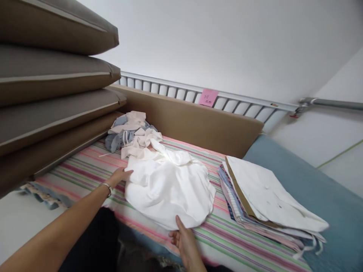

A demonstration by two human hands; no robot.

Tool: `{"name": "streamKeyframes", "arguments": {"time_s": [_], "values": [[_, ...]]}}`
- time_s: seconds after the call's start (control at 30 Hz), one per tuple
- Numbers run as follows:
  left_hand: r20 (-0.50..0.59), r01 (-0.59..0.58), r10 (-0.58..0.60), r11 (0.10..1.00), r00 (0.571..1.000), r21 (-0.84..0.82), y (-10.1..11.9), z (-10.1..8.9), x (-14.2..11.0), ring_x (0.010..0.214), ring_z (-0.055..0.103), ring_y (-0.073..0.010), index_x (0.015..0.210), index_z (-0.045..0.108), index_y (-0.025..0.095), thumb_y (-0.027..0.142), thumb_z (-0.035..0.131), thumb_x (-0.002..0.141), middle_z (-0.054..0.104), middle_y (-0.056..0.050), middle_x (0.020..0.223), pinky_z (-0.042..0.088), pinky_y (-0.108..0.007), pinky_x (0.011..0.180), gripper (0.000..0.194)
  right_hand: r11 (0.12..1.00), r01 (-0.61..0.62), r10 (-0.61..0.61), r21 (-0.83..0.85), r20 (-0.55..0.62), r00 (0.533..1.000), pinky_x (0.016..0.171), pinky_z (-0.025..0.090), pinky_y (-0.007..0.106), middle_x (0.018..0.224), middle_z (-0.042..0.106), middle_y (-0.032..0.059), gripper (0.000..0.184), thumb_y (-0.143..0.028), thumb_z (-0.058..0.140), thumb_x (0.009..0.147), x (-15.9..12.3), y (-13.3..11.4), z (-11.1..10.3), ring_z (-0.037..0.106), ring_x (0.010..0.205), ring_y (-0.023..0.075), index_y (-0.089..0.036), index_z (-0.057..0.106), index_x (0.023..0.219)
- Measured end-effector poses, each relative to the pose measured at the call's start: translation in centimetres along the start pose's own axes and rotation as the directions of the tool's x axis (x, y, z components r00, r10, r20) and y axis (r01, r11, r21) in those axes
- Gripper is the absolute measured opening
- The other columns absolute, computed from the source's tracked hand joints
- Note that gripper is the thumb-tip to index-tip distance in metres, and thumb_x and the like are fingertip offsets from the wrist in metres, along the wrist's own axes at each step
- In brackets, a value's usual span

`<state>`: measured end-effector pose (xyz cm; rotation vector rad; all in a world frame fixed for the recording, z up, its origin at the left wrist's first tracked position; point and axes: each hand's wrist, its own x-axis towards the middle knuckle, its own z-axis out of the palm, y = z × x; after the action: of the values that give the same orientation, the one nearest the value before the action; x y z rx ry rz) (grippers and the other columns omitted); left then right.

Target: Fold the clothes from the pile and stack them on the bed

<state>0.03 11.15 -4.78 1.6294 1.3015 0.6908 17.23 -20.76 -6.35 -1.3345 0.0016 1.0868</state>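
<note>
A crumpled white garment point(167, 185) lies spread on a striped cloth point(227, 234) covering the bed. My left hand point(120, 175), with a bracelet on the wrist, touches the garment's left edge with fingers extended. My right hand point(183, 236) rests at the garment's near edge, thumb on the fabric, palm partly up. Whether either hand pinches the fabric is hard to tell. Behind the garment sits a heap of white and blue-grey clothes point(129, 132).
A stack of folded garments point(263, 196), white on top, lies at the right. Several brown cushions point(56, 94) are stacked at the left. A brown padded board point(198, 121) and a white rail point(227, 100) with a pink note point(208, 97) run behind. Blue mattress point(312, 181) shows at right.
</note>
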Motion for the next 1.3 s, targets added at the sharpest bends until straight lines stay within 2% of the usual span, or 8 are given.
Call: {"name": "streamKeyframes", "arguments": {"time_s": [0.13,0.4,0.63,0.83,0.93,1.03,1.17,1.3], "values": [[0.041,0.002,0.000,0.999,0.999,-0.043,2.2,1.3,-1.0,0.055,0.055,-0.0163,0.071,0.061,0.013,0.027,0.068,0.057,0.059,-0.001,0.056,0.039,-0.024,0.048,0.021,0.996,-0.022,0.023,0.087,-0.008,1.000,0.041,0.038,0.020,0.055,0.059,-0.0045,0.060,-0.046,0.084,0.049,-0.9,-1.9,-0.3,0.049,0.042,0.0078,-0.015,0.053,0.089],[0.134,0.053,-0.012,0.952,0.991,-0.303,3.9,-6.2,-6.5,0.050,0.051,-0.0103,0.086,0.062,0.013,0.045,0.069,0.060,0.059,0.001,0.062,0.037,-0.019,0.042,0.042,0.966,-0.019,-0.001,0.258,0.075,0.997,0.038,0.032,0.017,0.049,0.048,-0.0110,0.044,-0.032,0.087,0.050,-4.1,-5.5,-5.7,0.038,0.038,0.0029,-0.020,0.048,0.068],[0.061,0.239,-0.255,0.757,0.965,-0.608,-3.6,-2.7,-14.0,0.042,0.045,-0.0066,0.075,0.054,0.016,0.034,0.075,0.060,0.049,0.007,0.049,0.047,-0.022,0.049,0.031,0.981,-0.115,0.113,0.154,0.017,0.993,0.052,0.048,0.025,0.065,0.069,0.0009,0.060,-0.044,0.088,0.038,-2.4,-1.0,-7.7,0.062,0.056,0.0156,-0.018,0.059,0.083],[0.010,0.224,-0.296,0.699,0.955,-0.679,-3.2,-0.9,-19.4,0.071,0.064,-0.0149,0.104,0.049,0.021,0.029,0.071,0.067,0.063,-0.002,0.090,0.053,-0.028,0.063,0.044,1.000,-0.001,0.001,-0.008,-0.001,1.000,0.055,0.049,0.026,0.075,0.072,0.0034,0.058,-0.038,0.089,0.035,-2.4,2.5,-5.4,0.066,0.071,0.0202,-0.016,0.062,0.082],[0.234,0.397,-0.322,0.691,0.917,-0.605,-4.3,2.2,-23.2,0.070,0.063,-0.0150,0.103,0.049,0.020,0.035,0.068,0.068,0.060,-0.003,0.090,0.051,-0.028,0.060,0.043,0.998,0.041,-0.043,-0.044,-0.046,0.998,0.051,0.048,0.025,0.074,0.071,0.0031,0.058,-0.039,0.088,0.036,-2.6,3.1,-3.9,0.066,0.070,0.0194,-0.016,0.063,0.083],[0.538,0.564,-0.333,0.749,0.775,-0.349,-5.5,5.2,-25.4,0.064,0.062,-0.0168,0.103,0.051,0.019,0.038,0.067,0.066,0.060,-0.004,0.087,0.049,-0.030,0.057,0.044,0.998,-0.034,0.030,0.059,0.070,0.997,0.058,0.052,0.027,0.079,0.072,0.0038,0.056,-0.037,0.087,0.043,-3.7,1.1,-3.1,0.066,0.071,0.0191,-0.015,0.062,0.088],[0.425,0.015,0.078,0.977,0.902,-0.212,-4.0,7.3,-25.1,0.105,0.056,-0.0270,0.127,0.044,0.021,0.033,0.073,0.060,0.053,-0.013,0.125,0.043,-0.043,0.093,0.073,0.960,-0.210,0.172,0.187,0.202,0.964,0.058,0.053,0.023,0.066,0.069,0.0029,0.042,-0.030,0.086,0.050,-5.6,-2.8,-2.8,0.065,0.063,0.0144,-0.015,0.061,0.080],[0.347,-0.368,0.377,0.925,0.859,-0.096,-0.5,10.4,-23.3,0.137,0.018,-0.0359,0.143,0.026,0.018,0.036,0.081,0.051,0.023,-0.019,0.150,0.016,-0.050,0.112,0.108,0.919,-0.273,0.215,0.285,0.217,0.952,0.058,0.054,0.021,0.072,0.071,0.0017,0.033,-0.020,0.081,0.059,-6.7,-3.2,-2.0,0.065,0.063,0.0116,-0.014,0.061,0.084]]}}
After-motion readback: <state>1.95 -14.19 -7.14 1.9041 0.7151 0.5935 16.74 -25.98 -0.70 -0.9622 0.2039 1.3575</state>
